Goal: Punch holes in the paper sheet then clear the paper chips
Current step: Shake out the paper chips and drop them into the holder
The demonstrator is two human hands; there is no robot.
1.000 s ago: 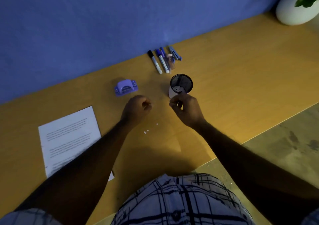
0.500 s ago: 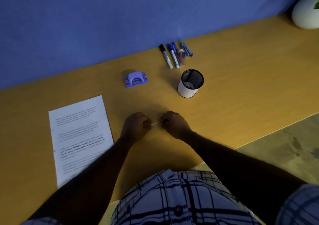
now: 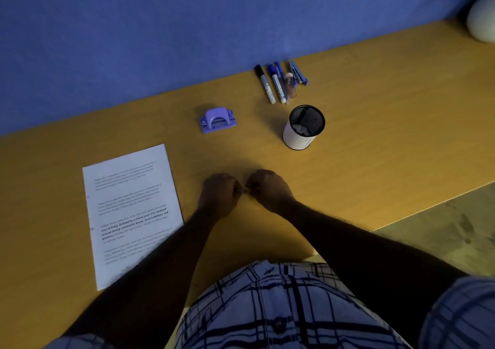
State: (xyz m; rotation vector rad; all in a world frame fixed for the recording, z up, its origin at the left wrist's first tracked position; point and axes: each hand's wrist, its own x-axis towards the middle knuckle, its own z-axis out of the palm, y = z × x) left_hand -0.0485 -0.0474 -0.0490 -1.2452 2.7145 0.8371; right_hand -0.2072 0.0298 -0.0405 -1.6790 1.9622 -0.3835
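Head view: one camera looking down over a plaid shirt (image 3: 267, 308) at a yellow-brown wood-grain surface (image 3: 388, 113) against a matte blue wall (image 3: 174, 27)
Paper sheet (image 3: 131, 209): white, flat on the surface to the left of the left forearm, its near right corner under that arm; printed paragraphs, mostly too small to read; bold lines read "Defined by a slower pace, it is centered" and "community bonds, local traditions, and"
Hole punch (image 3: 217, 120): lilac plastic, arched top, standing well beyond the hands; no marking legible
Pen cup (image 3: 304, 128): round black wire mesh with a white band wrapped round its outside, upright, to the right of the punch; a faint mark on the band cannot be read
Paper chips (image 3: 301, 129): pale bits lying at the bottom of the cup
Left hand (image 3: 219, 194): low over the surface, fingers curled inward into a fist; cannot tell whether it has hold of anything
Right hand (image 3: 267, 188): fingers also curled, fingertips meeting those of the left hand; a pale speck shows at the meeting point; cannot tell whether it is pinched
Markers (image 3: 270, 86): white barrels, one black cap and blue caps, side by side near the wall; labels unreadable
Blue stapler (image 3: 297, 73): beside the markers
White pot (image 3: 482, 22): smooth, rounded, at the far right corner
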